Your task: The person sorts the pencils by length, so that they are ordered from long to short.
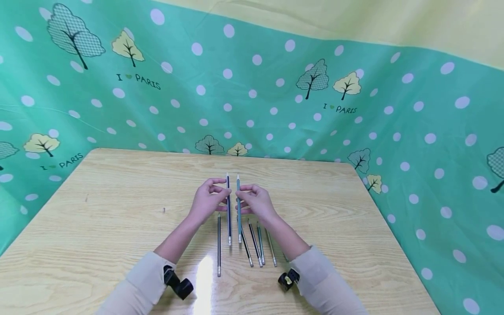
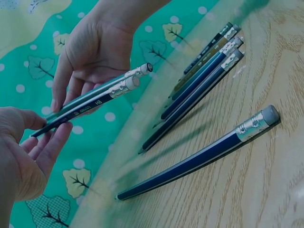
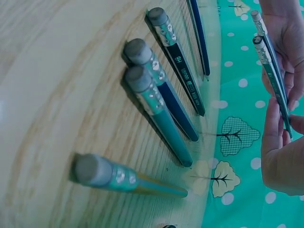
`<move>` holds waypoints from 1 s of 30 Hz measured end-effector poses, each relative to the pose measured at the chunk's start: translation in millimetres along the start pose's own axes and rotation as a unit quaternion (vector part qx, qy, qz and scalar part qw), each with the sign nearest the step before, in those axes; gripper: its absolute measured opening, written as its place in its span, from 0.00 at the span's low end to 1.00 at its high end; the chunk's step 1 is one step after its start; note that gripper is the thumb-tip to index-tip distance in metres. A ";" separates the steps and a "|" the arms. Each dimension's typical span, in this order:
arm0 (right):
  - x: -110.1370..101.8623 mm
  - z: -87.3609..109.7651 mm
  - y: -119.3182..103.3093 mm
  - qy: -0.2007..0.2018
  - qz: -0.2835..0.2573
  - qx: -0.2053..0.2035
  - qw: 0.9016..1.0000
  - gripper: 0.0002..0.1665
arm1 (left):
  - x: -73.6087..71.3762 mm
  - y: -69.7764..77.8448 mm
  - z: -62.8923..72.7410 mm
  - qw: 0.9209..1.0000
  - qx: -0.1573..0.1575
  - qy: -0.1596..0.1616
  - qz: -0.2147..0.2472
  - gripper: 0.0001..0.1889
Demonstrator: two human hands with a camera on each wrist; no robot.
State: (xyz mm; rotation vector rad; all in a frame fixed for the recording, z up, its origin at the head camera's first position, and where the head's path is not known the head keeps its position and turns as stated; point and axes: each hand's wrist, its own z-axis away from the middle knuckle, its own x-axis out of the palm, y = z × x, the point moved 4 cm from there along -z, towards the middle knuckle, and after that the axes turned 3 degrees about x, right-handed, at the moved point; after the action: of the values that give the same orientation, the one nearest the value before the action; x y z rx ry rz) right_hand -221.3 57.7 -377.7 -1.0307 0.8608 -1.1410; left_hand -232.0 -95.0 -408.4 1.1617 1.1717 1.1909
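Both hands are raised close together over the middle of the table. Between thumb and fingers, my left hand (image 1: pixel 208 200) holds a dark blue pencil (image 1: pixel 229 218). My right hand (image 1: pixel 257 202) pinches a teal pencil (image 1: pixel 239 221) in the same way. The two pencils stand side by side, tips pointing away from me and white erasers toward me. In the left wrist view the dark pencil (image 2: pixel 90 106) overlaps the teal pencil (image 2: pixel 107 87). Below the left hand, a dark pencil (image 1: pixel 218 249) lies alone on the table.
To the right, several more pencils (image 1: pixel 253 243) lie fanned out on the wooden table (image 1: pixel 138 183), partly under the right forearm. A tiny scrap (image 1: pixel 164 210) lies left of the hands. Behind the table hangs a green dotted curtain (image 1: pixel 244 105).
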 end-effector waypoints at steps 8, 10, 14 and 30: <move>-0.7 -2.2 0.9 -0.001 0.000 0.006 1.000 0.21 | 1.5 2.9 0.5 1.000 0.001 -0.002 0.002 0.21; -0.9 -2.6 1.2 -0.001 -0.001 0.006 1.000 0.21 | 1.7 3.1 0.3 1.000 0.000 -0.003 0.000 0.21; -1.1 -3.6 1.9 0.001 0.001 0.008 1.000 0.20 | 1.6 3.3 -0.5 1.000 -0.001 -0.004 -0.003 0.22; -3.2 -3.3 -3.0 0.000 -0.008 0.001 1.000 0.20 | -0.9 5.9 -7.1 1.000 0.009 -0.007 -0.017 0.22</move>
State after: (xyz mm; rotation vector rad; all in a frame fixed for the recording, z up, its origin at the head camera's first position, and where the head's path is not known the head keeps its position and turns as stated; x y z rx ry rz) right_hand -225.9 59.9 -375.8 -1.0372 0.8521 -1.1550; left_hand -239.4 -95.5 -402.8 1.1575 1.1887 1.1472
